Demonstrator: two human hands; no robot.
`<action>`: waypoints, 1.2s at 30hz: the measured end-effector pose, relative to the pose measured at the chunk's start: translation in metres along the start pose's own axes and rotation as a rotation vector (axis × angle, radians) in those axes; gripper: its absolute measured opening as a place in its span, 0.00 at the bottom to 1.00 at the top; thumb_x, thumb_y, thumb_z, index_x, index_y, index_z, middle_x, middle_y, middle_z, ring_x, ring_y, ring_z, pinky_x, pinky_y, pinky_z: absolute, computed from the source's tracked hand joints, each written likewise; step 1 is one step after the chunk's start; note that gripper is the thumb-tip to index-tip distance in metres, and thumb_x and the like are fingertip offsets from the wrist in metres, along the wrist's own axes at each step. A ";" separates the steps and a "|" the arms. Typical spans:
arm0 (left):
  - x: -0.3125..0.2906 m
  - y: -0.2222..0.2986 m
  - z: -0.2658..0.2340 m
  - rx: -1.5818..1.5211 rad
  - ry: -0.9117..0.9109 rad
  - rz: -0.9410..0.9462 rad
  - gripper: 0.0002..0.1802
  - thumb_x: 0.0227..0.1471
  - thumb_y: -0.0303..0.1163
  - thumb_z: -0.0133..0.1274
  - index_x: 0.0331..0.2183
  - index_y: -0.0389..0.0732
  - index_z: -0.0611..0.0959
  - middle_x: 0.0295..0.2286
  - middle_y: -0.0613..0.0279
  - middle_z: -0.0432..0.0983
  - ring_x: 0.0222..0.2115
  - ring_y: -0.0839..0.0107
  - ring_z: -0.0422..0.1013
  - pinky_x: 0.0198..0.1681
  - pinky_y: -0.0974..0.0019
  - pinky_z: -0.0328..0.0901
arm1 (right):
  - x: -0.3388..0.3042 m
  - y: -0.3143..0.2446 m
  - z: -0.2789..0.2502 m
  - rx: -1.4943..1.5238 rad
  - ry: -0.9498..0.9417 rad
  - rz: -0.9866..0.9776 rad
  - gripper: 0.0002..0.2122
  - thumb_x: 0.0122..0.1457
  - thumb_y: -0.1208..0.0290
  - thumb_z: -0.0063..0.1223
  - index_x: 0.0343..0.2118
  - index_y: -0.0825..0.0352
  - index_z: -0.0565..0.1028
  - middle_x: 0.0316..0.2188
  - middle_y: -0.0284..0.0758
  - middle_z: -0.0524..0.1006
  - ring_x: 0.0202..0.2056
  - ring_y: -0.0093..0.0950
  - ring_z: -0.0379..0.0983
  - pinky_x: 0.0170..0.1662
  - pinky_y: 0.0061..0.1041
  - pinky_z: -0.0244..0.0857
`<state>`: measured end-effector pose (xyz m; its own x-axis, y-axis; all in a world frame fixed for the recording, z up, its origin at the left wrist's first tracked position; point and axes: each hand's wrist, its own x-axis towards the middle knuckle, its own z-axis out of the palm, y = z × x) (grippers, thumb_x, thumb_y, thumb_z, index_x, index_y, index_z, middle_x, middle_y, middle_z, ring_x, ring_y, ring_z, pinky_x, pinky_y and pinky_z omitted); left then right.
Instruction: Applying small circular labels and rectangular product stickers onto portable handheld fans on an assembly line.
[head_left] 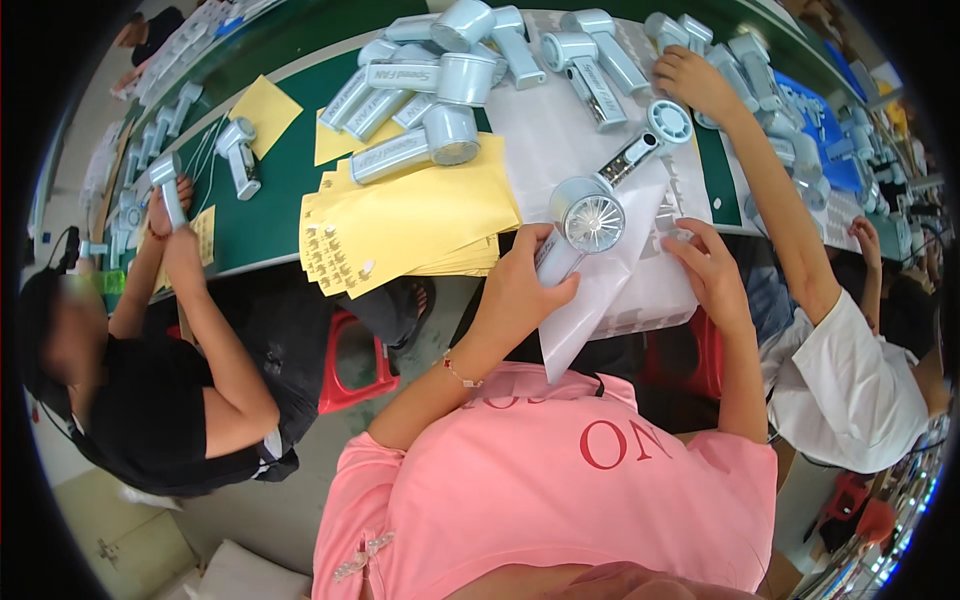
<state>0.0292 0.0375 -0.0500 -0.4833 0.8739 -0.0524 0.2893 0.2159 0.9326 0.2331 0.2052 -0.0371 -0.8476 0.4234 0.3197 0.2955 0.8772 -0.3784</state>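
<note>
The left hand (525,275) grips one pale blue fan (578,230) over a white sheet (655,285); the right hand (708,262) curls beside it, whether pinching I cannot tell. One open-handled fan (634,158) lies beyond, one stack of yellow cards (410,222) leftward.

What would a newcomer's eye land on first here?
Probably the pink shirt filling the lower middle, then the pale-blue fan in the left hand, just right of centre. On and beyond the yellow sheets to its left, more fans lie heaped.
</note>
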 end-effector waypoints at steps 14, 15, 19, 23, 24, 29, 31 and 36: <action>0.012 0.021 -0.022 -1.377 -0.323 -0.194 0.30 0.55 0.56 0.36 0.39 0.36 0.70 0.27 0.60 0.71 0.25 0.75 0.68 0.30 0.71 0.66 | -0.069 -0.055 -0.074 0.729 0.732 0.132 0.10 0.52 0.77 0.52 0.37 0.71 0.67 0.27 0.36 0.67 0.26 0.22 0.64 0.28 0.21 0.63; 0.014 0.022 -0.026 -1.391 -0.304 -0.189 0.29 0.55 0.55 0.37 0.39 0.36 0.70 0.28 0.59 0.70 0.28 0.73 0.68 0.32 0.68 0.66 | -0.073 -0.062 -0.071 0.880 0.741 0.113 0.10 0.53 0.75 0.53 0.36 0.71 0.67 0.27 0.36 0.66 0.25 0.22 0.64 0.27 0.22 0.63; 0.006 0.024 -0.045 -1.562 -0.085 -0.169 0.28 0.54 0.53 0.41 0.39 0.34 0.69 0.30 0.58 0.68 0.33 0.69 0.67 0.36 0.64 0.66 | -0.043 -0.089 -0.018 1.243 0.717 0.156 0.08 0.53 0.77 0.51 0.34 0.72 0.66 0.26 0.40 0.68 0.21 0.26 0.69 0.23 0.24 0.69; 0.013 0.029 -0.053 -1.521 -0.067 -0.126 0.29 0.53 0.53 0.43 0.39 0.34 0.69 0.30 0.58 0.68 0.33 0.68 0.67 0.36 0.63 0.67 | -0.003 -0.145 0.015 1.309 0.388 0.403 0.03 0.51 0.85 0.44 0.30 0.74 0.67 0.26 0.43 0.74 0.21 0.29 0.74 0.23 0.24 0.70; 0.013 0.030 -0.055 -1.512 -0.047 -0.096 0.28 0.53 0.53 0.44 0.40 0.34 0.69 0.30 0.58 0.68 0.32 0.69 0.67 0.35 0.64 0.67 | 0.004 -0.148 0.022 1.362 0.263 0.402 0.03 0.51 0.86 0.45 0.30 0.74 0.68 0.30 0.46 0.74 0.24 0.29 0.74 0.25 0.23 0.70; 0.000 0.031 -0.076 -0.880 0.004 0.084 0.28 0.57 0.49 0.37 0.47 0.33 0.67 0.34 0.57 0.69 0.32 0.72 0.67 0.36 0.69 0.65 | 0.023 -0.158 0.030 1.315 0.058 0.164 0.05 0.48 0.88 0.51 0.29 0.75 0.71 0.31 0.41 0.71 0.28 0.24 0.70 0.30 0.18 0.67; -0.004 0.014 -0.079 -1.005 -0.018 0.030 0.28 0.57 0.48 0.38 0.48 0.33 0.66 0.35 0.57 0.69 0.33 0.72 0.67 0.37 0.67 0.65 | 0.021 -0.159 0.031 1.342 -0.014 0.185 0.05 0.47 0.87 0.53 0.29 0.74 0.72 0.30 0.36 0.70 0.29 0.22 0.68 0.32 0.17 0.65; -0.012 0.009 -0.080 -1.261 -0.147 -0.136 0.26 0.57 0.47 0.39 0.48 0.35 0.65 0.35 0.57 0.69 0.35 0.69 0.67 0.39 0.63 0.65 | 0.017 -0.154 0.032 1.335 -0.093 0.217 0.05 0.48 0.85 0.54 0.29 0.72 0.73 0.28 0.33 0.70 0.30 0.20 0.68 0.33 0.16 0.65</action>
<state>-0.0286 -0.0056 -0.0126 -0.3280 0.9347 -0.1370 -0.7758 -0.1838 0.6037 0.1588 0.0703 -0.0017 -0.8812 0.4605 0.1068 -0.1781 -0.1141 -0.9774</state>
